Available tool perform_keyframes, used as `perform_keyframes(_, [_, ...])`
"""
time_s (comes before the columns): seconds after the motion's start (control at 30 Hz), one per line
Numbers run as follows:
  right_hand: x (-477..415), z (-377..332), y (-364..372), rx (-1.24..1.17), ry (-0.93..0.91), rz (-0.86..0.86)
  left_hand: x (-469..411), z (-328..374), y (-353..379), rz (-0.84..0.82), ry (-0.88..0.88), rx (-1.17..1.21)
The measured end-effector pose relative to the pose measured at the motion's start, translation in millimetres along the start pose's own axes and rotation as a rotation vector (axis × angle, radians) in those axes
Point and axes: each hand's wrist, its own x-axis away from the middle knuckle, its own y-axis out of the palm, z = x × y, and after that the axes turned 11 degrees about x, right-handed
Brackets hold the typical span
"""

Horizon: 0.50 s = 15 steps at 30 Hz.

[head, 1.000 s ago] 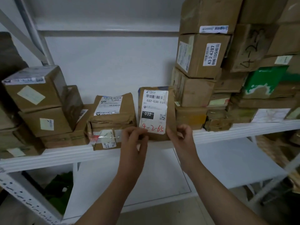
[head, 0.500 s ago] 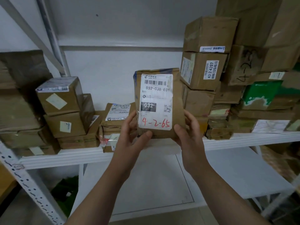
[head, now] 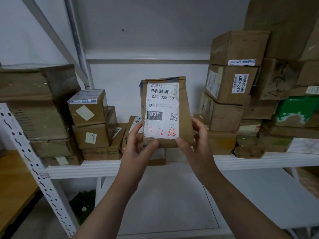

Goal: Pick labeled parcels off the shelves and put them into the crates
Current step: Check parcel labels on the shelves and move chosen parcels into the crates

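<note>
At centre frame, the left hand (head: 138, 145) and right hand (head: 193, 144) both clasp the lower corners of a brown paper parcel (head: 166, 112), thumbs pressed on its front and fingers curled behind, so it stands upright, clear of the white shelf (head: 107, 168) and facing the camera. Its white shipping label (head: 163, 110) carries a barcode, the print 032-038-E01 and red handwriting reading 4-2-65. Partly hidden behind the left hand, at about 9 o'clock of the parcel's base, a smaller labeled parcel (head: 135, 122) rests on the shelf. Farther toward 9 o'clock sits a stack of small cardboard boxes (head: 91, 121), with larger worn cartons (head: 36, 107) beyond it at the frame's left. Toward 3 o'clock rises a taller pile of boxes, one marked 43-2-4207 (head: 231, 83), and a green-printed package (head: 296, 111) lies near the right edge. At 7 o'clock a perforated white shelf upright (head: 34, 169) runs diagonally downward.
</note>
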Motion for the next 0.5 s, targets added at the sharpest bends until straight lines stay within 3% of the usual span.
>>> perform_keyframes(0.1, [-2.7,3.6,8.1,0.163,-0.105,-0.055,-0.5,1.1,-4.2,0.071,0.005,-0.075])
perform_keyframes(0.2, [-15.3,8.1,18.8,0.377,-0.163,-0.059,-9.7,10.9,-13.4,0.128,0.018,-0.372])
perform_keyframes(0.4, [-43.1,3.8,50.7,0.381,-0.066,-0.008,-38.0,28.1,-38.3,0.086,0.285,-0.888])
perform_keyframes(0.5, [-51.2,12.7,64.6,0.534,-0.003,-0.104,-50.9,28.6,-50.9,0.064,0.256,-1.12])
